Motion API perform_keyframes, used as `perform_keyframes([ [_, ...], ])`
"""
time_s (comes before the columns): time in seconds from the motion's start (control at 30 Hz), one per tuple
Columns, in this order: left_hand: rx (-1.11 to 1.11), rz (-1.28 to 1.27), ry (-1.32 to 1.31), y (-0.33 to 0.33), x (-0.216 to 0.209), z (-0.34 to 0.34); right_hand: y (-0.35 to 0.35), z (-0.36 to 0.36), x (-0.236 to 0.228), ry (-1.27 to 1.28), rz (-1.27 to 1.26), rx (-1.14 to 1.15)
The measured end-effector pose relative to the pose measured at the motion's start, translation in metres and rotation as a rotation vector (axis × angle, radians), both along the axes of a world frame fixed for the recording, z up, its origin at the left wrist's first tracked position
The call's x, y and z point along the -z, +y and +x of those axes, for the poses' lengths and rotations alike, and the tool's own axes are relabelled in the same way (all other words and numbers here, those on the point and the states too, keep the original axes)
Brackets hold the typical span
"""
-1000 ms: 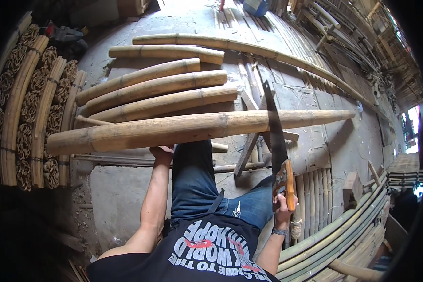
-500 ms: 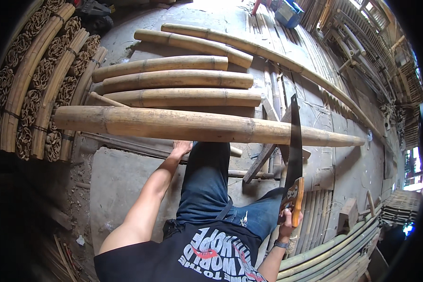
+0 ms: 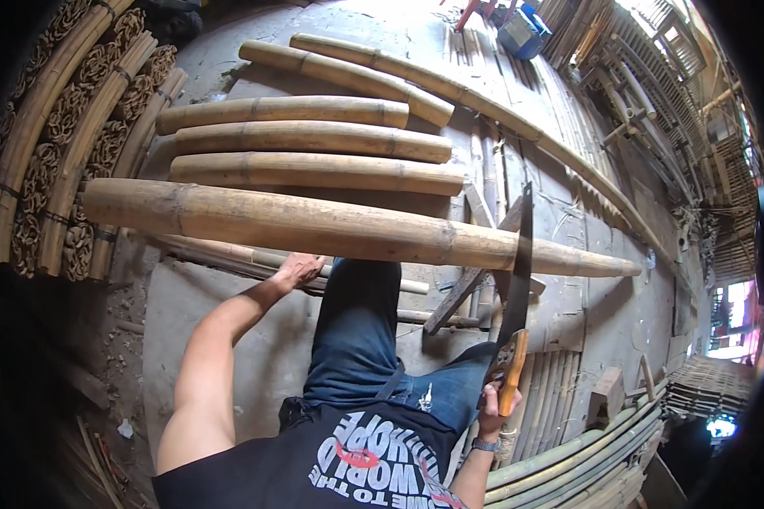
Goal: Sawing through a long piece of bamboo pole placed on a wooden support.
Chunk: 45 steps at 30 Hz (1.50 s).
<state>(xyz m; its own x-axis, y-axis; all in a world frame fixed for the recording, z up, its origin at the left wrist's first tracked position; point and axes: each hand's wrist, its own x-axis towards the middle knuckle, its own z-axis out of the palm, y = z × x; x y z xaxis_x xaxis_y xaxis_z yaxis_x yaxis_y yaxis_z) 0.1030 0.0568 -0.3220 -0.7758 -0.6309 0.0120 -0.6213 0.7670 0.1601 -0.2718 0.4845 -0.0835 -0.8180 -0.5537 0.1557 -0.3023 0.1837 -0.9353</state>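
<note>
My right hand grips the orange wooden handle of a handsaw. Its dark blade points away from me and crosses over the narrower right part of a thick bamboo pole; I cannot tell whether the teeth touch it. The pole lies crosswise before me, its right part over a wooden sawhorse. My left hand is just below the pole's near side, closed around a thin bamboo stick, with some fingers hidden. My knee is close under the pole.
Several cut bamboo lengths lie beyond the pole, with a long bamboo pole slanting off right. Tied bundles stand at the left. Green bamboo poles lie near right. A blue container stands at the far end.
The thin stick has swung nearer me and now shows below the thick pole, with my left hand moved left along with it. My right hand and the saw have shifted slightly left in view.
</note>
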Motion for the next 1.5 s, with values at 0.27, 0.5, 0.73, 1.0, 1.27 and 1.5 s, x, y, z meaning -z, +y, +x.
perform_keyframes([
  [0.27, -0.416, 0.146, -0.310, 0.024, -0.028, 0.016, -0.007, 0.000, -0.015, -0.108, -0.023, -0.141],
  [0.5, -0.478, 0.189, -0.185, 0.089, -0.053, 0.132, 0.008, -0.011, 0.005, -0.052, 0.053, -0.117],
  [0.73, -0.995, 0.328, -0.517, 0.137, -0.140, 0.382, 0.011, -0.011, -0.004, -0.191, 0.071, -0.102],
  [1.0, -1.190, -0.034, -0.490, 0.167, -0.401, 0.422, 0.002, -0.008, 0.007, 0.059, -0.040, -0.106],
  [1.27, -1.378, -0.162, -0.572, 0.174, -0.454, 0.412, 0.016, -0.019, 0.012, -0.171, -0.076, -0.105],
  [1.5, -1.485, -0.543, -0.322, 0.158, -0.572, 0.439, 0.012, -0.024, 0.002, -0.334, -0.134, -0.117],
])
